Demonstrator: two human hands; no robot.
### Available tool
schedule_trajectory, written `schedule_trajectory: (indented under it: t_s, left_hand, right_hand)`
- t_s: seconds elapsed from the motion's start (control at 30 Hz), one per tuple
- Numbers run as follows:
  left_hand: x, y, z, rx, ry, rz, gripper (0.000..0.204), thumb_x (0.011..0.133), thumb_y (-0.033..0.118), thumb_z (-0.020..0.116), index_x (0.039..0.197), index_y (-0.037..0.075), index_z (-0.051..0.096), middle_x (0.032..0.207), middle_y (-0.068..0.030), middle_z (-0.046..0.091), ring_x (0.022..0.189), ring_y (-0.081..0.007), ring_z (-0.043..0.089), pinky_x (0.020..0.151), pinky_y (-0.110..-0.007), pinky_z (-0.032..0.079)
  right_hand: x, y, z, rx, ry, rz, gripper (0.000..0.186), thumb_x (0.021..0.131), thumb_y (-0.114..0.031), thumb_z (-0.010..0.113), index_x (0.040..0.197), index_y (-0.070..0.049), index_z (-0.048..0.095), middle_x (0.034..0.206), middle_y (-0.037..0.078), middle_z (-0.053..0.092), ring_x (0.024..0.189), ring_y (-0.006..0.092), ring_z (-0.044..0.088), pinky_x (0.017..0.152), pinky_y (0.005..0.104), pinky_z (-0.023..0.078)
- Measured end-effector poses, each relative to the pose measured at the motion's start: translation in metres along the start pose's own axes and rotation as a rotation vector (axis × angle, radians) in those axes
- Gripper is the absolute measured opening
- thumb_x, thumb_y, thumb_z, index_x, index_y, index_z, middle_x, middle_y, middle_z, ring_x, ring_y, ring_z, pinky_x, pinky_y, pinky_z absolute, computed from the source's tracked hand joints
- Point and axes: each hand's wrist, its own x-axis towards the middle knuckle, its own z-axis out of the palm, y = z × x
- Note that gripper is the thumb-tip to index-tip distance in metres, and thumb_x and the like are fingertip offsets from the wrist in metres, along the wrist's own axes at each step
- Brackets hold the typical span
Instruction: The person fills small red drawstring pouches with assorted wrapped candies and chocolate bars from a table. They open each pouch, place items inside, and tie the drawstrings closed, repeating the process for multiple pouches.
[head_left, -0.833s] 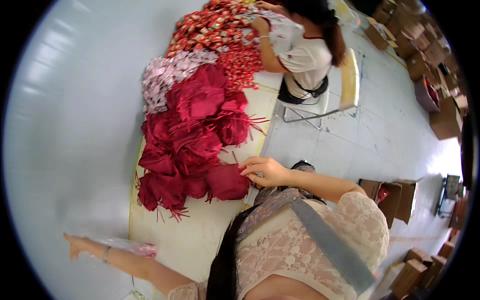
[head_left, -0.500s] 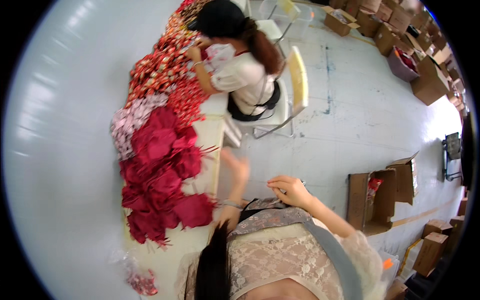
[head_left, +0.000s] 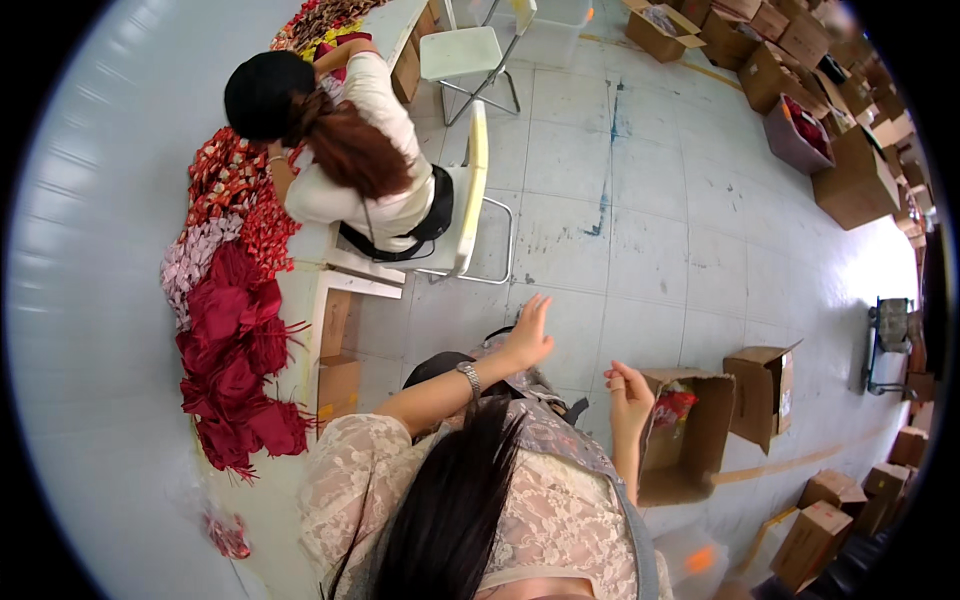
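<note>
Left hand: just off the view's centre toward 4 o'clock, fingers extended, a metal-band watch on its wrist.
Right hand: farther out at 4 o'clock, fingers curled, just beside an open carton.
Red package: inside that carton.
Dark red pouches: heaped at 9 o'clock on the pale table.
Co-worker: seated at 11 o'clock, bent over red packets.
Trolley: 3 o'clock, on the floor.

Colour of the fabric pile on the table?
Fabric pile: dark red. Best seen in the head view.
</note>
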Motion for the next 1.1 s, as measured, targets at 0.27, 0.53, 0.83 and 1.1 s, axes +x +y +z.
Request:
schedule_trajectory:
  t_s: [0.27, 0.53, 0.83, 1.1]
  left_hand:
    - [0.252, 0.002, 0.030, -0.076, 0.136, -0.164, 0.064, 0.075, 0.005, 0.056, 0.131, -0.003, 0.026, 0.129, -0.0253, 0.032, 0.118, -0.0356, 0.035, 0.094, -0.039, 0.039]
    - [0.497, 0.077, -0.016, 0.502, -0.669, -0.173, 0.048, 0.077, 0.022, 0.058, 0.121, 0.004, 0.050, 0.116, -0.0151, 0.056, 0.096, -0.0302, 0.059, 0.085, -0.038, 0.045]
    - [0.585, -0.042, -0.086, 0.405, -0.924, -0.544, 0.038, 0.085, 0.033, 0.048, 0.099, 0.002, 0.063, 0.098, -0.0201, 0.063, 0.086, -0.0364, 0.061, 0.073, -0.043, 0.047]
    - [0.560, 0.027, -0.092, -0.365, -0.334, -1.312, 0.028, 0.085, 0.022, 0.050, 0.093, 0.000, 0.065, 0.093, -0.0195, 0.065, 0.078, -0.0237, 0.065, 0.063, -0.034, 0.050]
  right_hand:
    - [0.217, 0.006, -0.014, -0.140, -0.252, -0.069, 0.016, 0.085, -0.001, 0.056, 0.098, -0.001, 0.065, 0.082, 0.007, 0.067, 0.069, 0.0098, 0.059, 0.065, 0.0228, 0.047]
    - [0.473, -0.014, -0.116, -0.239, 0.167, 0.032, 0.017, 0.087, -0.006, 0.054, 0.099, 0.001, 0.064, 0.082, 0.008, 0.066, 0.073, 0.0116, 0.061, 0.066, 0.0235, 0.048]
    - [0.800, -0.007, -0.057, 0.014, -0.100, 0.258, 0.025, 0.086, -0.013, 0.055, 0.102, 0.004, 0.063, 0.081, 0.008, 0.065, 0.065, 0.0088, 0.054, 0.059, 0.0216, 0.044]
    - [1.152, -0.030, 0.210, -0.206, -0.803, 0.271, 0.028, 0.086, -0.028, 0.055, 0.100, -0.005, 0.064, 0.089, 0.005, 0.064, 0.063, 0.0099, 0.055, 0.052, 0.0223, 0.042]
